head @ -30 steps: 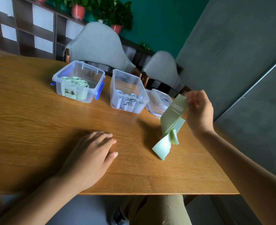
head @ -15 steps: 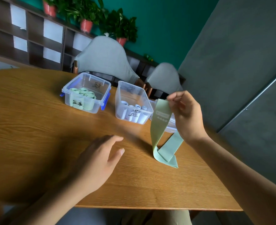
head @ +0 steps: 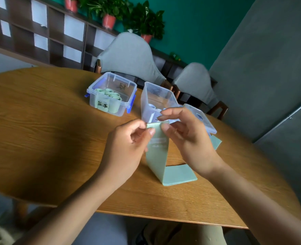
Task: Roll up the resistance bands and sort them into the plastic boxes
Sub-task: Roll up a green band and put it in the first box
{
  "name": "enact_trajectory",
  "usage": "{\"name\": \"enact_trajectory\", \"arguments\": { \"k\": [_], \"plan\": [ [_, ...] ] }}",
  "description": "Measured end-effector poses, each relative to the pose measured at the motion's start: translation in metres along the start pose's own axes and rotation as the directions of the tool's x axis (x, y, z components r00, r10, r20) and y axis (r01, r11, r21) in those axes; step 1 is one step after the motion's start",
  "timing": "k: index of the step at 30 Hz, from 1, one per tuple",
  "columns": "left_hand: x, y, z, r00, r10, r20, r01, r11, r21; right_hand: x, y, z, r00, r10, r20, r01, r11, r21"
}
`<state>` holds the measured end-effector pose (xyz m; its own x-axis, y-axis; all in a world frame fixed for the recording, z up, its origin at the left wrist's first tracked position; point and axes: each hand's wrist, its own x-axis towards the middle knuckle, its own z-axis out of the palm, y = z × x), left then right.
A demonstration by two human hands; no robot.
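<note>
A pale green resistance band (head: 157, 152) hangs from both hands above the wooden table (head: 48, 131), its lower loop lying on the wood. My left hand (head: 128, 144) pinches the band's top left corner. My right hand (head: 186, 137) pinches the top right edge, its index finger stretched out. Behind them stands a clear plastic box with blue clips (head: 126, 89) holding several rolled green bands. A second clear box (head: 156, 98) holds rolled pale blue bands, partly hidden by my fingers.
A clear lid (head: 204, 122) lies to the right of the second box, with another bit of green band (head: 217, 141) beside it. Two grey chairs (head: 128, 55) stand behind the table. The table's near edge runs just under my forearms.
My left hand lifted off the table and took hold of the band's top edge. My right hand brought the band left and towards me; the band now hangs between both hands.
</note>
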<state>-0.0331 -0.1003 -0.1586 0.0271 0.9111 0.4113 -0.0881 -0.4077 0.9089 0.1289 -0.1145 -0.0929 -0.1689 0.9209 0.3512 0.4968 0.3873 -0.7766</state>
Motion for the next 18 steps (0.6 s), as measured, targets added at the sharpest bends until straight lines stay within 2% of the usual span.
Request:
{"name": "enact_trajectory", "arguments": {
  "k": [3, 6, 12, 14, 18],
  "plan": [
    [0.006, 0.000, -0.008, 0.993, -0.097, -0.068, 0.085, 0.984, -0.155, -0.009, 0.008, 0.011, 0.982, 0.132, 0.136, -0.150, 0.980, 0.134],
    [0.011, 0.000, -0.018, 0.984, -0.126, -0.124, 0.098, 0.972, -0.213, -0.019, 0.016, 0.022, 0.946, 0.189, 0.263, -0.241, 0.954, 0.181],
    [0.017, 0.002, -0.027, 0.962, -0.123, -0.243, 0.040, 0.947, -0.319, -0.031, 0.013, 0.028, 0.913, 0.278, 0.297, -0.335, 0.929, 0.158],
    [0.020, 0.000, -0.028, 0.961, -0.103, -0.258, 0.021, 0.952, -0.304, -0.031, 0.008, 0.028, 0.907, 0.305, 0.292, -0.372, 0.903, 0.212],
    [0.024, -0.003, -0.030, 0.959, -0.017, -0.283, -0.018, 0.993, -0.119, -0.033, 0.002, 0.029, 0.896, 0.357, 0.265, -0.430, 0.848, 0.309]
  ]
}}
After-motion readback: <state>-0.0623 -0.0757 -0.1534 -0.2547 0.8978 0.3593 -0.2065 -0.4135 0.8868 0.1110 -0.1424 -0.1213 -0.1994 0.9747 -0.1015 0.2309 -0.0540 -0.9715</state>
